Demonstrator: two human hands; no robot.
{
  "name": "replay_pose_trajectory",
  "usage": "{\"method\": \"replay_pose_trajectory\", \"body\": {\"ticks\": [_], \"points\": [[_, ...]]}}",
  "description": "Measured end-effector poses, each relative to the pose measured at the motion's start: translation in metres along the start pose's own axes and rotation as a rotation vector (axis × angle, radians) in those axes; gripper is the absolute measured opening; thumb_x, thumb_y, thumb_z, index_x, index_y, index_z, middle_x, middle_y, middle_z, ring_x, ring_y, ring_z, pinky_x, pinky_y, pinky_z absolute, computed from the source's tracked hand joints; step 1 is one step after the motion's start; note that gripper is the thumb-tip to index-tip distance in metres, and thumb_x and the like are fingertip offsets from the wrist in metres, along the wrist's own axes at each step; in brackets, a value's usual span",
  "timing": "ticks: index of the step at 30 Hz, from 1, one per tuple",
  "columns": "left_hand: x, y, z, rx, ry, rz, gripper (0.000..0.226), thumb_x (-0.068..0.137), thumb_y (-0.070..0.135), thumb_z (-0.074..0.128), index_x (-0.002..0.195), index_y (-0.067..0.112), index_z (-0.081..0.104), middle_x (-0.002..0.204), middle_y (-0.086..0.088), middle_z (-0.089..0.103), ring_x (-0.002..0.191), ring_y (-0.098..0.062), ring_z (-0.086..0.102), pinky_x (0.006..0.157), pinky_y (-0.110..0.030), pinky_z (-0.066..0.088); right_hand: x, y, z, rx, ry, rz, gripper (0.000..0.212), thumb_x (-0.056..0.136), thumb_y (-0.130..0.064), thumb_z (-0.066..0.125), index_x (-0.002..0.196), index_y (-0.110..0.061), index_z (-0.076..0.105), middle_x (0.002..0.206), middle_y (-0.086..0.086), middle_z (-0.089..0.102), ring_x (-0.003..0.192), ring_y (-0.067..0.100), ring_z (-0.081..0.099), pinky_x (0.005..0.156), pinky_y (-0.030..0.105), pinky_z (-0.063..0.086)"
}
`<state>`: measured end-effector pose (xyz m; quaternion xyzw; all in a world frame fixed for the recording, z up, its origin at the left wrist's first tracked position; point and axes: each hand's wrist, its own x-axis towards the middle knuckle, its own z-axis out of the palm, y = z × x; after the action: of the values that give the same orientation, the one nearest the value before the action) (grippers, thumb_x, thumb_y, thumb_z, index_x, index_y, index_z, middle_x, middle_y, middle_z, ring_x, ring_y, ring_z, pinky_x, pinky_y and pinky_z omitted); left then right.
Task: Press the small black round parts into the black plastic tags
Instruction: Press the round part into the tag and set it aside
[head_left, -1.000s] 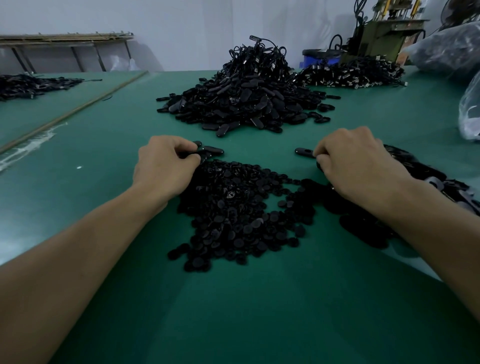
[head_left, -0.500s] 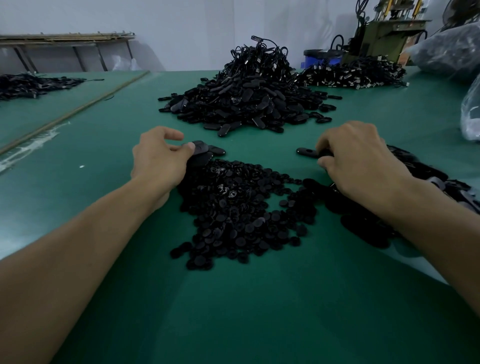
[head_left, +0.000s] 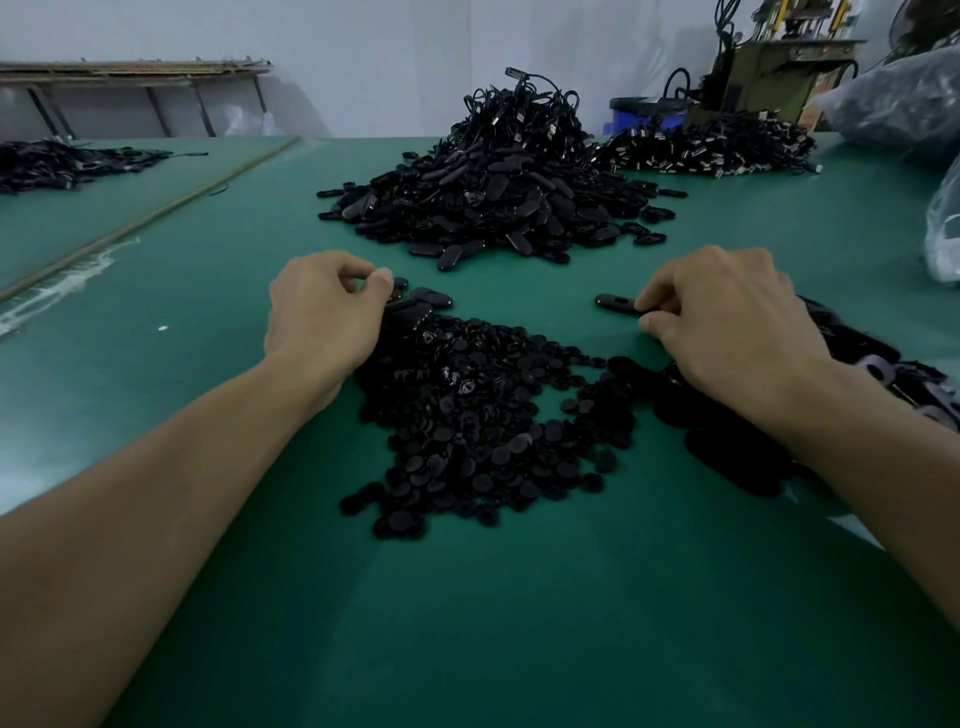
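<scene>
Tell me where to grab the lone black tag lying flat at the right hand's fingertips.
Pinch the black tag across its long edges at the free left end, fingers coming from above and the left. It lies flat on the green table with its hole up, and the right hand covers its right end.

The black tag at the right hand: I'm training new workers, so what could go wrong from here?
1. The right hand pinches only one end of the black oblong plastic tag; its free end may tip up off the green table under pressure.
2. The loose heap of small black round parts lies between both wrists; a forearm sweep could scatter it.
3. Everything is black in dim light, so any part the left hand brings might go in flipped unnoticed.
</scene>
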<state>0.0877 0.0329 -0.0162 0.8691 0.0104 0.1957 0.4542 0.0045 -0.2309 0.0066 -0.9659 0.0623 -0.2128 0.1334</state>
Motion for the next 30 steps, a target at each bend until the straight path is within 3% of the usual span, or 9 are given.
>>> {"method": "replay_pose_trajectory", "body": {"ticks": [7,11,17,21,25,30], "points": [[-0.009,0.006,0.003,0.119,0.015,0.206,0.024,0.097,0.046,0.056,0.08,0.03,0.058,0.088,0.008,0.063,0.089,-0.017,0.061,0.082,-0.043,0.053,-0.001,0.0,-0.002,0.03,0.026,0.03,0.005,0.091,-0.017,0.07,0.092,-0.019,0.075,0.095,0.006,0.069,0.087,0.029,0.064,0.077,0.044,0.057],[-0.021,0.013,0.005,0.045,0.052,0.326,0.029,0.096,0.046,0.057,0.073,0.028,0.055,0.067,0.012,0.058,0.066,-0.01,0.055,0.069,-0.041,0.053,0.001,0.002,-0.002,0.095,0.028,0.024,0.005,0.09,-0.015,0.072,0.089,-0.019,0.075,0.089,0.005,0.07,0.083,0.025,0.066,0.082,0.043,0.058],[-0.038,0.026,0.01,-0.096,0.041,0.394,0.032,0.089,0.044,0.06,0.063,0.027,0.052,0.054,0.023,0.056,0.047,-0.002,0.046,0.053,-0.029,0.043,0.002,0.002,-0.002,0.167,0.072,0.021,0.009,0.09,-0.022,0.074,0.098,-0.021,0.076,0.088,0.004,0.07,0.086,0.022,0.066,0.087,0.038,0.056],[-0.045,0.024,0.013,-0.11,-0.02,0.39,0.034,0.088,0.038,0.067,0.059,0.026,0.051,0.049,0.021,0.054,0.042,-0.002,0.044,0.051,-0.025,0.039,0.002,0.001,-0.004,0.219,0.052,0.031,0.019,0.09,-0.024,0.074,0.108,-0.019,0.075,0.084,0.002,0.067,0.084,0.019,0.065,0.086,0.032,0.053],[-0.046,0.021,0.014,-0.113,-0.037,0.371,0.034,0.086,0.037,0.068,0.058,0.025,0.052,0.047,0.019,0.053,0.042,-0.002,0.044,0.051,-0.024,0.037,0.003,0.002,-0.004,0.195,0.011,0.038,0.018,0.093,-0.022,0.07,0.11,-0.017,0.074,0.093,0.009,0.068,0.09,0.023,0.063,0.086,0.028,0.047],[-0.044,0.02,0.013,-0.114,-0.039,0.371,0.034,0.086,0.036,0.068,0.058,0.024,0.052,0.047,0.019,0.053,0.041,-0.002,0.043,0.047,-0.018,0.037,0.004,0.007,-0.002,0.15,-0.071,0.073,0.031,0.099,-0.023,0.061,0.13,-0.016,0.063,0.105,0.016,0.064,0.092,0.033,0.062,0.091,0.036,0.05]]}}
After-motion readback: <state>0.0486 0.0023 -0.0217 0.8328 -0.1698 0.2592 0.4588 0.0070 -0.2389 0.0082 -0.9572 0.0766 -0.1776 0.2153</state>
